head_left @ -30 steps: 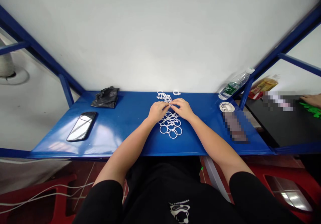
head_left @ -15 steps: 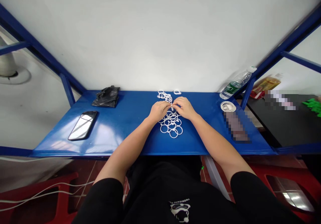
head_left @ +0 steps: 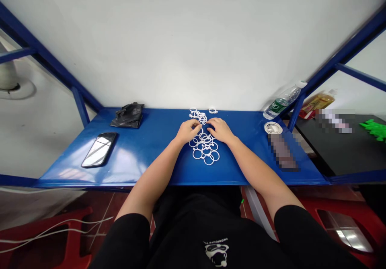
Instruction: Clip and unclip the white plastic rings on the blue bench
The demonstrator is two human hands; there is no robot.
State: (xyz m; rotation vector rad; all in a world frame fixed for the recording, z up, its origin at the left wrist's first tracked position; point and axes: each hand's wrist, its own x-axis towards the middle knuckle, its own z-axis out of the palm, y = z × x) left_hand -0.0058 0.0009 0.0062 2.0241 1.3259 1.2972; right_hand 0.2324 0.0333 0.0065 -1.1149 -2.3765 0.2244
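Two hands, left [head_left: 188, 131], right [head_left: 221, 130], hide part of the white rings [head_left: 206, 156].

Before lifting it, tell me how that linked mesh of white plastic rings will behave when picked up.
The mesh of white plastic rings will probably hang floppy, since the rings look loosely linked and lie flat on the blue table. Each ring looks thin and light. The tangled upper cluster may snag and pull unevenly.

Left hand [head_left: 188, 131] and right hand [head_left: 221, 130] touch white plastic rings [head_left: 206, 152].
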